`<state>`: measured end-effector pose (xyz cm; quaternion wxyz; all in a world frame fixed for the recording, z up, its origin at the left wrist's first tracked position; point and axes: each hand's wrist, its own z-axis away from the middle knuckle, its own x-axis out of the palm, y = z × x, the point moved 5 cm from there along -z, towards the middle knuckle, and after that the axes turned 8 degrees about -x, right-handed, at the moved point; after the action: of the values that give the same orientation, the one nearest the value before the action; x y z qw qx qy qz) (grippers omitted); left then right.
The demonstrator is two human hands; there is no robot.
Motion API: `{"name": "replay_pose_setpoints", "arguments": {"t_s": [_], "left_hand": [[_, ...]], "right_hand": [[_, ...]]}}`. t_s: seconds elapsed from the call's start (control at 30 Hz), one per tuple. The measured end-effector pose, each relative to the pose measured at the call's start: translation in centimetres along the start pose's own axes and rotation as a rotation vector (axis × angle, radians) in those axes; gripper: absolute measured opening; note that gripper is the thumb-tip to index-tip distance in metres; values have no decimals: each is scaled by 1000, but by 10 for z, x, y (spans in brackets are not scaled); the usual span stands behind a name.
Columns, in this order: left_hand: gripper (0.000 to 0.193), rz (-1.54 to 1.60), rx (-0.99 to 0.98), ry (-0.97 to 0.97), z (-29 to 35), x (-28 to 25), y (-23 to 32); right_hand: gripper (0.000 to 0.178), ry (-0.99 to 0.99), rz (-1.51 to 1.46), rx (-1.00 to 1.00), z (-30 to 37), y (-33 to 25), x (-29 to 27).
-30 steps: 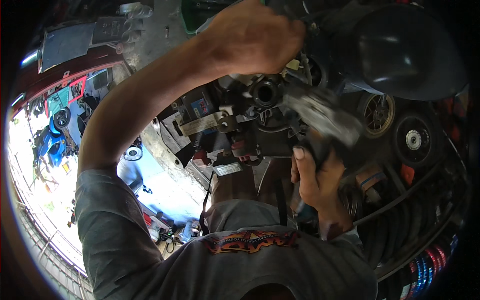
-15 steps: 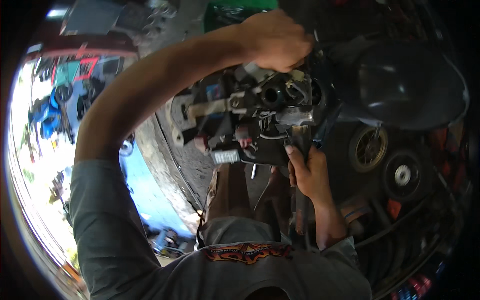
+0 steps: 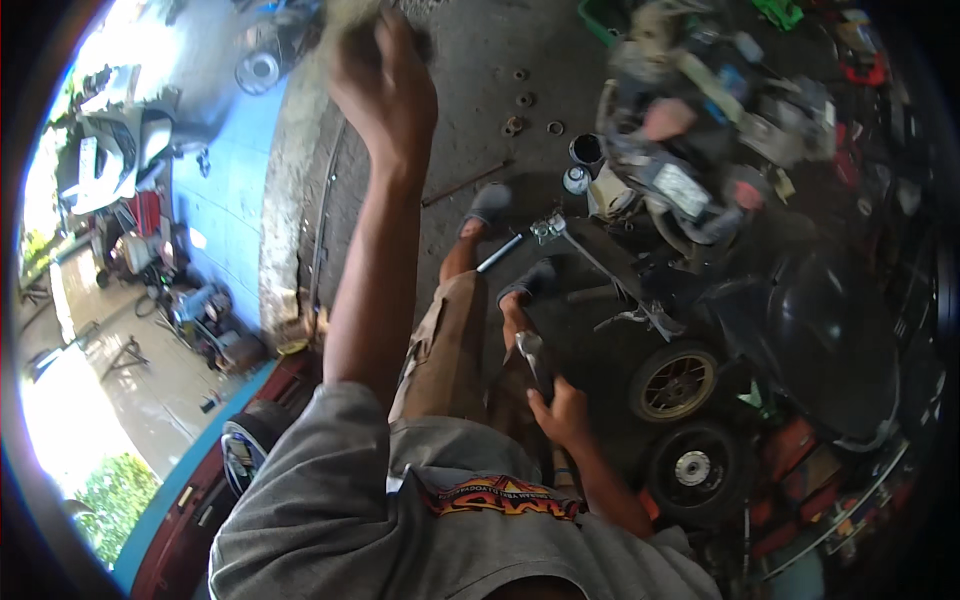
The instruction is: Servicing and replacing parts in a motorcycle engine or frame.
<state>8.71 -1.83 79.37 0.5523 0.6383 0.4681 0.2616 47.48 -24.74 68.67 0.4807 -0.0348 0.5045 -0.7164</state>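
Observation:
My left hand [image 3: 388, 105] is raised near the top edge with its fingers curled. Something dark and blurred shows at its fingers, and I cannot make out what it is. Low over my right thigh, my right hand [image 3: 566, 412] is closed around the handle of a hammer [image 3: 532, 350]. The metal head points up and away from me. Part of the handle is hidden by my fingers, and its lower end shows beside my wrist.
Motorcycle parts [image 3: 680, 185] lie heaped at the far right. A spoked wheel [image 3: 674, 382], a dark wheel [image 3: 692, 468] and a black seat-like shell [image 3: 830, 335] are on the right. Small metal rings [image 3: 555, 128] and a rod [image 3: 468, 184] lie on the floor ahead.
The view has swung away from the motorcycle parts, which now lie farther right. My left arm has moved from reaching across them to stretching ahead. My right hand still holds the hammer, now lower and tilted.

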Motion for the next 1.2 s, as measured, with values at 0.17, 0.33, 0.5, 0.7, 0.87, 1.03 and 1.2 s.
{"name": "replay_pose_setpoints", "arguments": {"t_s": [0.17,0.33,0.5,0.7,0.87,1.03,1.2], "left_hand": [[33,-556,-647,-292,161,-83,-283],[37,-802,-1037,-630,311,-105,-440],[36,-801,-1135,-882,363,-109,-499],[34,-719,-1134,-918,376,-95,-553],[40,-680,-1047,-934,359,-107,-546],[41,-832,-949,-1002,281,-146,-517],[37,-665,-907,-818,164,-228,-507]], "right_hand": [[23,-292,-247,546,-77,107,114],[24,73,-788,919,-153,192,180],[23,129,-477,991,-216,311,226],[23,236,-474,935,-276,411,221],[18,188,-459,1056,-284,363,197],[16,95,-675,1057,-300,259,206],[13,1,-710,983,-380,169,224]]}}
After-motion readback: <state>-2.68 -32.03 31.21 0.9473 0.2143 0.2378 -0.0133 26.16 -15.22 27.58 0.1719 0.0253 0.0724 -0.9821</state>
